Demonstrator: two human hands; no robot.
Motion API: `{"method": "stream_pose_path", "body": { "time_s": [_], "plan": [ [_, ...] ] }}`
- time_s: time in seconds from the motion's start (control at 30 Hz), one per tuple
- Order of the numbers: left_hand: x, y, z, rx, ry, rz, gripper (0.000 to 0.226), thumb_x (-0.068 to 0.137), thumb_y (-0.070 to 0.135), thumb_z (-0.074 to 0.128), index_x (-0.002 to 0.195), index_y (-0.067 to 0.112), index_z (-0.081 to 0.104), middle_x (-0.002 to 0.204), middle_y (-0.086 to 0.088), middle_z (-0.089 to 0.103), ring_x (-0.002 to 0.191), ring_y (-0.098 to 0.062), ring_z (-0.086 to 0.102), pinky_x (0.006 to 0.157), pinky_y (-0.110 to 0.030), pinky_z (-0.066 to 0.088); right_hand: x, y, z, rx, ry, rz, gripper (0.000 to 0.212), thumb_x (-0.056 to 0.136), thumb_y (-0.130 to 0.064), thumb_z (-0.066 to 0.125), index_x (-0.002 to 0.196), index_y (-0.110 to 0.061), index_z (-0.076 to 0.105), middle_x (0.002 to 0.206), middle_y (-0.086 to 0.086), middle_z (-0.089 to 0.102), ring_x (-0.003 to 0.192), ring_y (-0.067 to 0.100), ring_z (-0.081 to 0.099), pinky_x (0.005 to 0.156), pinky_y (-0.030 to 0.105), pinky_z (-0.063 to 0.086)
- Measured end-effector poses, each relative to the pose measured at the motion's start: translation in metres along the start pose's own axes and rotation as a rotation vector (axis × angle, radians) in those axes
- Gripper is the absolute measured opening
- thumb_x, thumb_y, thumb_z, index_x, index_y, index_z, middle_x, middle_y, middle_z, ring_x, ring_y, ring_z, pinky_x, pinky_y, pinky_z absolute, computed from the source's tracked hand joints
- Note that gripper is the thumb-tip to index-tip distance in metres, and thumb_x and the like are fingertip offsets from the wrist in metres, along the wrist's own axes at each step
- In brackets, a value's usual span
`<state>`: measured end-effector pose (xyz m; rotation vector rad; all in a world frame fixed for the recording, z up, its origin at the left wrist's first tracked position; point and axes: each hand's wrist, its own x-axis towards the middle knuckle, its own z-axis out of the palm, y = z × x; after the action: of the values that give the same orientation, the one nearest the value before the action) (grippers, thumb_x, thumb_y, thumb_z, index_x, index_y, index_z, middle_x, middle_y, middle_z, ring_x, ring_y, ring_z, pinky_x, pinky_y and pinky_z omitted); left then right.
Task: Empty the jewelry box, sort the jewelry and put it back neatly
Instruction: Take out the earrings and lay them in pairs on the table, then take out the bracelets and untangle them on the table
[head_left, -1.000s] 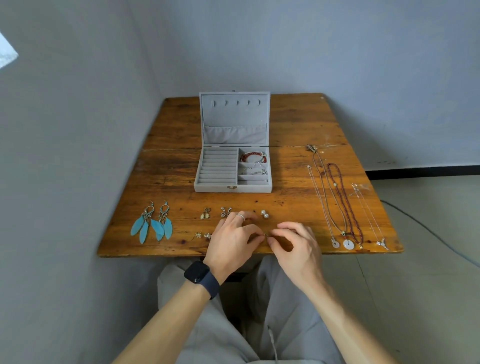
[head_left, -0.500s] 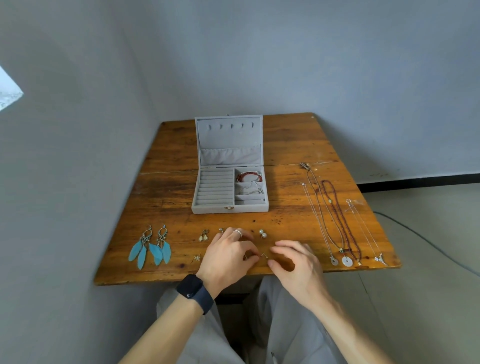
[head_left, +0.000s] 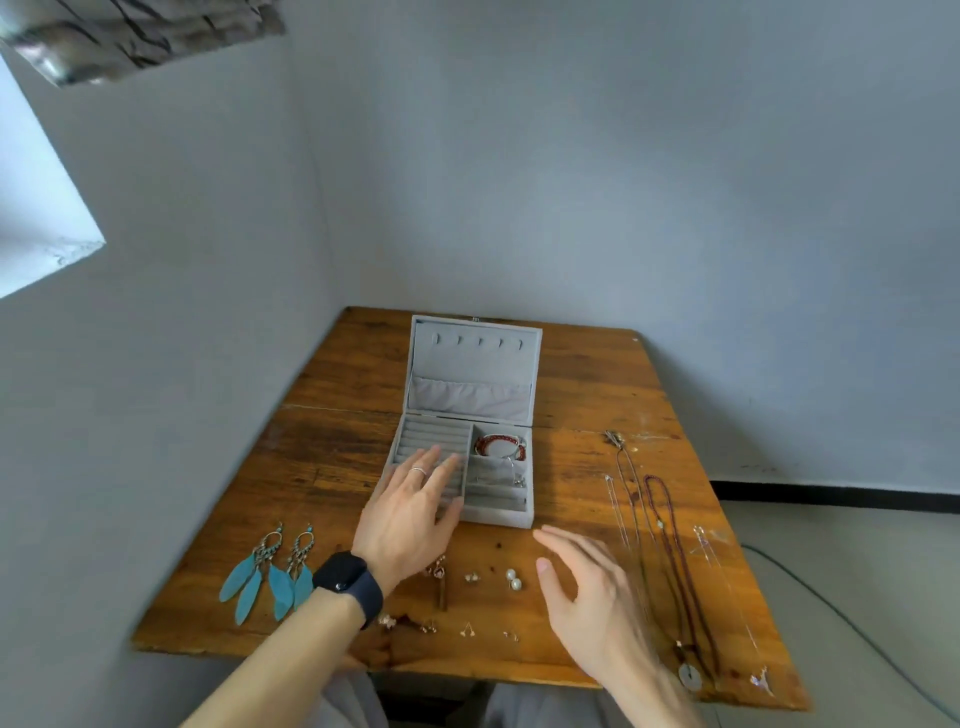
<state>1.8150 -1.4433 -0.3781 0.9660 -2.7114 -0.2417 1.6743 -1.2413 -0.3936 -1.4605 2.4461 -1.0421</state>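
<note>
A grey jewelry box (head_left: 498, 512) stands open at the table's middle, lid upright. A red bead bracelet (head_left: 500, 446) and silver pieces lie in its right compartments. My left hand (head_left: 415, 514), with a ring and a dark watch, reaches forward with straight fingers over the box's ring rolls, holding nothing. My right hand (head_left: 587, 597) hovers open above the table, right of the small earrings. Pearl studs (head_left: 513, 579) and several small earrings (head_left: 470, 629) lie in rows near the front edge. Two blue feather earrings (head_left: 270, 577) lie at the left. Necklaces (head_left: 670, 551) stretch along the right side.
The wooden table (head_left: 332, 447) sits in a corner, with grey walls at the left and behind. A white disc pendant (head_left: 690, 674) lies near the front right edge. A cable runs over the floor at the right.
Both hands have left the small earring near the front edge. My left hand moved forward to the box, my right hand lifted and opened. The camera tilted up.
</note>
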Motion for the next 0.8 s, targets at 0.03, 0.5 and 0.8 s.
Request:
{"method": "stream_pose_path", "body": {
  "time_s": [0.03,0.5,0.8],
  "plan": [
    [0.010,-0.004,0.000,-0.004,-0.021,-0.016,0.059,0.103,0.051,0.033,0.157,0.032,0.022,0.164,0.002,0.021,0.152,-0.015,0.012,0.123,-0.035,0.009,0.014,-0.002,-0.003,-0.019,0.006,-0.011,0.034,0.098,-0.027,0.059,0.132,-0.026,0.063,0.130,-0.019,0.058,0.120,-0.006,0.046,0.103,0.009,0.028],
    [0.054,-0.040,0.040,0.006,-0.185,-0.144,0.056,0.104,0.050,0.009,0.157,0.038,-0.002,0.166,0.014,-0.004,0.152,-0.008,-0.009,0.121,-0.049,-0.001,0.174,-0.016,0.026,-0.227,-0.172,0.015,0.024,0.096,-0.036,0.057,0.114,-0.030,0.071,0.111,-0.011,0.072,0.104,0.016,0.059,0.083,0.029,0.051],
    [0.053,-0.038,0.037,-0.004,-0.182,-0.147,0.055,0.104,0.048,0.009,0.157,0.036,-0.002,0.166,0.013,-0.005,0.152,-0.008,-0.010,0.122,-0.052,0.000,0.222,-0.044,0.056,-0.469,-0.349,0.236,0.012,0.085,-0.029,0.065,0.084,-0.017,0.062,0.086,0.001,0.061,0.077,0.023,0.058,0.057,0.027,0.043]
  ]
}}
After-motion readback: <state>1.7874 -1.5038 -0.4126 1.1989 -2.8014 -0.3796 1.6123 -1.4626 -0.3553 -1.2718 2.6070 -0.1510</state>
